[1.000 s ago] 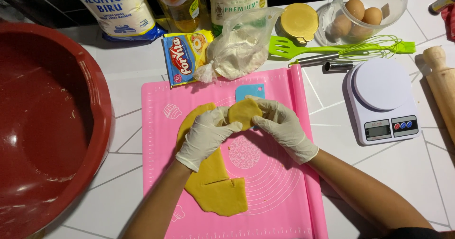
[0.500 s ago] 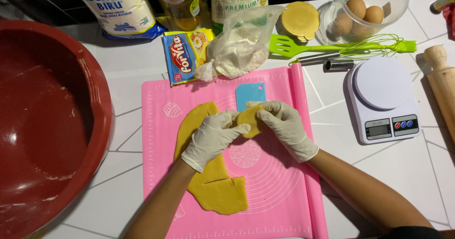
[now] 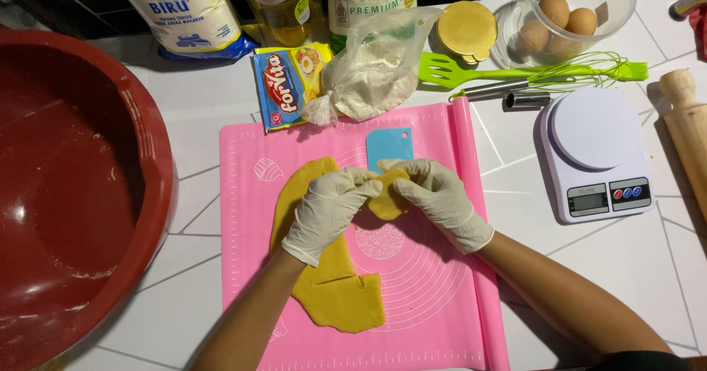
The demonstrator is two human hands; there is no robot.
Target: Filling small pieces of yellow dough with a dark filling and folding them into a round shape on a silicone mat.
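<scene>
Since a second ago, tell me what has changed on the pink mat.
Both gloved hands, left and right, folded the small yellow dough piece smaller and lowered it, uncovering the blue plastic scraper. The flat yellow dough sheet and white kitchen scale stayed put.

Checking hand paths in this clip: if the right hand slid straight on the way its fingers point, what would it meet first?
The right hand points leftward, its fingers on the small dough piece. Just beyond that it would meet the left hand, which pinches the same piece. Depth looks about equal, so contact seems likely.

Smooth matt dough, glossy plastic bowl
</scene>
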